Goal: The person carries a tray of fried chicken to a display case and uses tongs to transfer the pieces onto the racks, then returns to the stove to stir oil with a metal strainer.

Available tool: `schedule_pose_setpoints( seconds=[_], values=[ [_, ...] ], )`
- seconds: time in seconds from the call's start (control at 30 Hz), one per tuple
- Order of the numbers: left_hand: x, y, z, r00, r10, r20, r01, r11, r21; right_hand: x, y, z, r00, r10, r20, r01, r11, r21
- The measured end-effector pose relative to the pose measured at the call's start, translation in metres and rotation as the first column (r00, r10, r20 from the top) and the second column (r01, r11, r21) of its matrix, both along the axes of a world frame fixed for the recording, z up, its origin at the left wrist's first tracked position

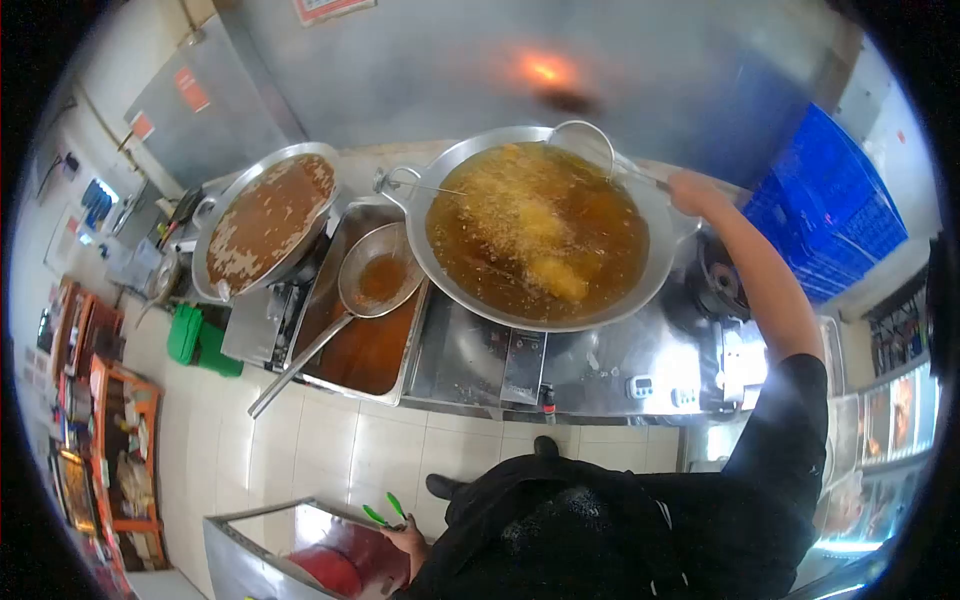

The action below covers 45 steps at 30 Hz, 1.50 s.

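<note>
My right hand is closed round the handle of a wire skimmer, whose round head lies over the far rim of a large wok. Hot oil bubbles in that wok, and golden battered pieces float in it. A thin metal rod reaches in over its left side. Low in the view, by my body, my left hand grips tongs with green tips, held away from the wok. The tong tips stand apart with nothing visible between them.
A second wok of brownish liquid stands at left. Between the woks, a long-handled strainer rests across a tray of brown-orange liquid. A blue panel stands at right. A small timer sits on the counter front. Behind is a steel bin.
</note>
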State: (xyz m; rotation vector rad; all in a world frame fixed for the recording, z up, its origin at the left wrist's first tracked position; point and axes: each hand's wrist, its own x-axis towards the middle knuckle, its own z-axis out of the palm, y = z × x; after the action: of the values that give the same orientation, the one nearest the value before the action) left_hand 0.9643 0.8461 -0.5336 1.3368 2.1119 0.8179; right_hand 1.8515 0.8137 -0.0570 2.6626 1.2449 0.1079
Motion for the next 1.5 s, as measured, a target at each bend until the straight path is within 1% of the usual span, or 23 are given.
schedule_pose_setpoints(
  seconds=[0.03,0.07,0.1,0.13,0.17,0.2,0.23,0.3,0.33,0.4,0.53,0.6,0.63,0.67,0.7,0.73,0.8,0.83,1.0,1.1,1.23,1.3,1.5],
  values=[
    [0.008,-0.019,0.001,1.0,-0.007,-0.023,0.006,1.0,-0.03,0.018,0.002,-0.008,1.0,0.028,-0.006,-0.028,1.0,0.002],
    [0.012,-0.037,0.005,1.0,0.019,-0.017,-0.02,0.994,-0.109,0.035,0.006,-0.019,0.994,0.084,-0.071,-0.083,0.996,0.023],
    [0.016,-0.053,0.009,0.999,0.046,-0.025,-0.048,0.993,-0.11,0.052,0.013,-0.03,0.981,0.139,-0.135,-0.134,0.99,0.047],
    [0.017,-0.067,0.01,1.0,-0.023,-0.005,0.023,0.996,-0.087,0.047,0.018,-0.026,0.976,0.163,-0.141,-0.158,0.986,0.048],
    [0.014,-0.082,0.004,0.995,-0.095,0.013,0.096,0.993,-0.062,0.03,0.016,-0.012,0.935,0.113,-0.336,-0.077,0.99,0.119],
    [0.014,-0.094,-0.003,0.995,-0.088,0.037,0.088,0.996,0.007,0.022,0.019,-0.004,0.851,0.074,-0.52,0.018,0.986,0.168],
    [0.014,-0.105,-0.009,0.997,-0.07,0.031,0.07,0.997,0.01,0.029,0.025,-0.013,0.847,0.091,-0.524,0.001,0.985,0.172],
    [0.012,-0.121,-0.018,0.963,-0.083,-0.255,0.129,0.977,0.171,0.044,0.032,-0.035,0.746,0.118,-0.656,0.006,0.983,0.183],
    [0.014,-0.124,-0.014,0.962,-0.073,-0.262,0.121,0.977,0.174,0.047,0.035,-0.037,0.74,0.128,-0.66,-0.003,0.982,0.188],
    [0.023,-0.13,-0.001,0.999,0.034,-0.028,-0.037,0.993,-0.114,0.051,0.039,-0.039,0.696,0.125,-0.707,0.0,0.985,0.175],
    [0.045,-0.128,0.018,0.996,0.01,-0.084,-0.021,0.991,-0.133,0.035,0.034,-0.025,0.69,0.136,-0.711,0.005,0.981,0.192],
    [0.053,-0.12,0.014,0.992,-0.018,-0.129,0.016,1.0,-0.015,0.041,0.028,-0.037,0.738,0.314,-0.597,-0.127,0.934,0.334],
    [0.057,-0.115,0.015,0.992,-0.018,-0.126,0.017,1.0,-0.012,0.048,0.025,-0.044,0.74,0.316,-0.594,-0.128,0.933,0.337],
    [0.058,-0.111,0.013,0.995,-0.028,-0.094,0.027,1.0,-0.011,0.053,0.02,-0.051,0.793,0.48,-0.374,-0.338,0.858,0.386],
    [0.058,-0.108,0.011,0.997,-0.038,-0.062,0.037,0.999,-0.011,0.059,0.016,-0.057,0.773,0.62,-0.135,-0.538,0.753,0.378],
    [0.062,-0.104,0.017,0.997,-0.04,-0.06,0.04,0.999,-0.01,0.05,0.01,-0.052,0.775,0.618,-0.133,-0.537,0.754,0.377],
    [0.074,-0.094,0.036,0.999,0.036,-0.023,-0.039,0.99,-0.138,0.013,-0.004,-0.027,0.846,0.518,-0.128,-0.454,0.825,0.335],
    [0.074,-0.091,0.037,0.999,0.032,-0.022,-0.035,0.99,-0.138,0.001,-0.009,-0.018,0.848,0.514,-0.127,-0.452,0.827,0.334],
    [0.062,-0.071,0.024,1.0,0.0,-0.024,-0.004,0.989,-0.15,-0.051,-0.037,0.002,0.954,0.298,-0.041,-0.294,0.951,0.098],
    [0.054,-0.062,0.02,0.998,-0.03,-0.049,0.025,0.993,-0.117,-0.068,-0.059,-0.001,0.952,0.304,0.028,-0.305,0.952,0.014],
    [0.054,-0.05,0.027,0.997,-0.057,-0.054,0.048,0.988,-0.145,-0.112,-0.09,0.015,0.969,0.239,0.057,-0.239,0.971,-0.015],
    [0.054,-0.043,0.028,0.999,-0.029,0.013,0.031,0.989,-0.142,-0.129,-0.106,0.017,0.955,0.264,0.137,-0.267,0.964,0.0],
    [0.061,-0.021,0.042,0.995,-0.096,0.023,0.098,0.979,-0.18,-0.163,-0.146,0.016,0.943,0.244,0.224,-0.242,0.97,-0.036]
  ],
)
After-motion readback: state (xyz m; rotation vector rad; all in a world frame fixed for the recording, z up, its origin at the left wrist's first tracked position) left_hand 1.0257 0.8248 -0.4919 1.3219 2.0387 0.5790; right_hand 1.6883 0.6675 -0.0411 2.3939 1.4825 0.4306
